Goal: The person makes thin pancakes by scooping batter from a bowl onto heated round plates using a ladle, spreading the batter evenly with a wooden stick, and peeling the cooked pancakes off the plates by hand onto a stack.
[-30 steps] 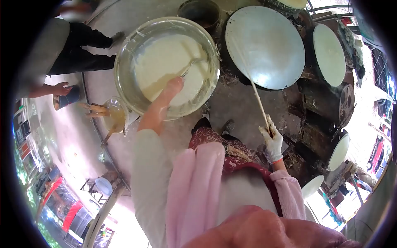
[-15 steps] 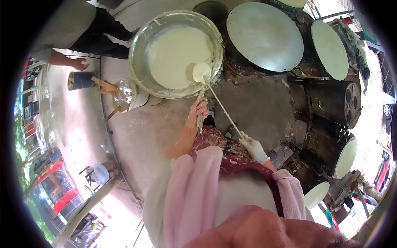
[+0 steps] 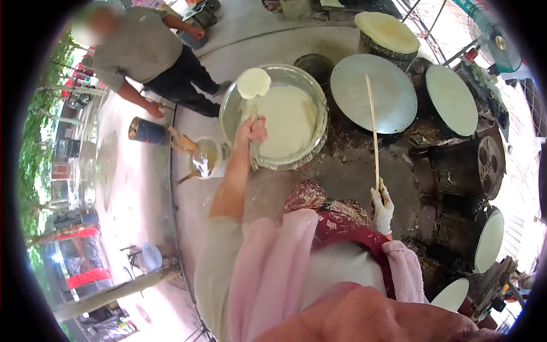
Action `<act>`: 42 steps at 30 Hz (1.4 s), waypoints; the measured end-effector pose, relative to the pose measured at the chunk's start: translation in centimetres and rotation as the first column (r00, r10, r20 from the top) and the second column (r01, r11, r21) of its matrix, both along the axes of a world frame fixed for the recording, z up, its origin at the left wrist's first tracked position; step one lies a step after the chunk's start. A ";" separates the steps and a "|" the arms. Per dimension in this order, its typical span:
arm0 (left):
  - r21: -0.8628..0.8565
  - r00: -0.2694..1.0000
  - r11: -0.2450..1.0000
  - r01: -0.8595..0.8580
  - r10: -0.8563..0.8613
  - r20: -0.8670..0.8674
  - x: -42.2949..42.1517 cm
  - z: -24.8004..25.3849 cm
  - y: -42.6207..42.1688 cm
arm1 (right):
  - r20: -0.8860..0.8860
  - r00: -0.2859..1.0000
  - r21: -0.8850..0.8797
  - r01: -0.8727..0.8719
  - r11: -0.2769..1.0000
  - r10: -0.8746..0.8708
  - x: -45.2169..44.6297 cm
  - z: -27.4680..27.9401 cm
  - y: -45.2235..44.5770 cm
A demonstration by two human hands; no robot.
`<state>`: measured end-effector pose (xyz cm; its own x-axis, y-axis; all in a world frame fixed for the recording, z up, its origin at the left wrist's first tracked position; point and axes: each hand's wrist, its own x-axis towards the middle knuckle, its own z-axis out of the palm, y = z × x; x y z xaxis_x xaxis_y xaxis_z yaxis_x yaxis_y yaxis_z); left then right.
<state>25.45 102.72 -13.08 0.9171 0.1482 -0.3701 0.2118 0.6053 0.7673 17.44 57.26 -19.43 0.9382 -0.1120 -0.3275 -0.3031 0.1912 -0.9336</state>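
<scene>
My bare left hand [image 3: 254,130] is wrapped round the handle of a ladle [image 3: 253,83]. The ladle's round head is pale with batter, and I cannot tell if it is full; it hangs over the far left part of a large metal basin [image 3: 325,108]. Pale batter [image 3: 288,122] lies inside the basin. In a white glove, my right hand [image 3: 383,211] grips one end of a long thin stick [image 3: 374,137]. The stick points away from me, its far part over a round grey griddle [image 3: 356,85] to the right of the basin.
Several more round-topped stoves curve along the right, among them one with a pale yellow sheet [image 3: 387,33] and one with a pale top [image 3: 452,100]. A bucket [image 3: 206,158] with wooden handles stands left of the basin. Another person [image 3: 148,51] stands behind it near a dark canister [image 3: 146,130].
The ladle has gone from the basin's near right side to its far left. My right hand's stick has swung away from the ladle to the griddle. The view has shifted too.
</scene>
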 end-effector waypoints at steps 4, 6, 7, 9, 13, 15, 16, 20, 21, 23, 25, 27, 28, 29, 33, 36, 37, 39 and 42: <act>0.398 0.979 0.901 0.173 -0.201 0.028 1.4 4.8 -1.8 | -0.030 0.995 -0.037 0.092 0.995 -0.093 2.8 -1.4 0.4; 0.390 0.955 0.877 0.280 -0.295 -0.023 4.4 6.0 -2.3 | -0.078 0.989 -0.094 0.117 0.989 -0.124 3.8 -0.8 0.8; 0.293 0.928 0.882 0.368 -0.367 -0.061 6.6 5.7 -2.1 | -0.096 0.986 -0.118 0.128 0.985 -0.139 4.5 0.5 1.3; -0.018 0.900 0.900 0.435 -0.435 -0.025 10.0 5.0 -3.4 | -0.130 0.978 -0.051 0.158 0.986 -0.163 5.9 3.3 2.0; -0.426 0.795 0.707 0.565 -0.604 0.052 15.6 1.3 -8.2 | -0.207 0.969 -0.149 0.105 0.983 -0.135 8.0 2.6 -0.3; -0.417 0.755 0.668 0.616 -0.651 0.073 18.8 0.2 -11.8 | -0.239 0.955 -0.145 0.145 0.979 -0.177 9.8 2.3 -2.0; -0.358 0.753 0.689 0.630 -0.655 0.065 20.4 0.3 -14.1 | -0.256 0.949 -0.141 0.153 0.978 -0.185 11.0 2.3 -2.8; 0.071 0.812 0.810 0.582 -0.574 -0.107 26.1 -0.3 -23.8 | 0.057 0.980 -0.256 0.196 0.946 -0.188 16.9 -5.4 -8.3; 0.089 0.834 0.829 0.552 -0.545 -0.090 27.4 -0.7 -26.1 | 0.170 0.969 -0.279 0.221 0.935 -0.178 18.7 -5.9 -9.0; 0.121 0.871 0.863 0.491 -0.488 -0.056 29.3 -2.5 -30.4 | 0.117 0.991 -0.466 0.109 0.878 -0.061 22.0 -4.3 -10.2; 0.194 0.934 0.914 0.356 -0.347 -0.082 30.2 -4.8 -35.1 | -0.112 0.993 -0.722 -0.114 0.683 0.047 24.7 -0.4 -10.6; 0.439 0.928 0.818 0.373 -0.323 -0.186 31.0 -5.9 -37.2 | -0.274 0.956 -0.837 -0.290 0.465 0.104 26.2 -1.4 -11.4; 0.577 0.942 0.745 0.335 -0.274 -0.194 31.5 -7.9 -37.6 | -0.354 0.928 -0.864 -0.372 0.338 0.117 26.7 -2.2 -11.8; 0.700 0.955 0.650 0.294 -0.225 -0.192 32.1 -11.7 -37.6 | -0.338 0.932 -0.893 -0.361 0.269 0.128 26.6 -4.5 -12.6; 0.979 0.993 0.171 0.111 0.027 -0.117 30.7 -11.3 -36.2 | -0.288 0.947 -0.764 -0.318 0.561 0.144 27.4 -4.4 -13.0; 0.990 0.980 -0.020 -0.142 0.136 0.143 29.7 -10.3 -31.6 | -0.202 0.976 -0.318 -0.148 0.937 0.086 28.8 -7.5 -10.6; 0.961 0.957 -0.057 -0.272 0.086 0.276 29.4 -9.0 -30.0 | -0.119 0.990 -0.289 -0.107 0.951 0.075 29.4 -8.5 -10.0; 0.926 0.928 0.059 -0.372 0.035 0.370 28.2 -7.4 -26.3 | -0.109 0.983 -0.436 -0.180 0.882 0.146 29.7 -7.5 -9.9; 0.910 0.975 0.366 -0.193 -0.031 0.220 25.4 -6.5 -21.9 | -0.186 0.970 -0.765 -0.244 0.597 0.158 30.0 1.3 -12.0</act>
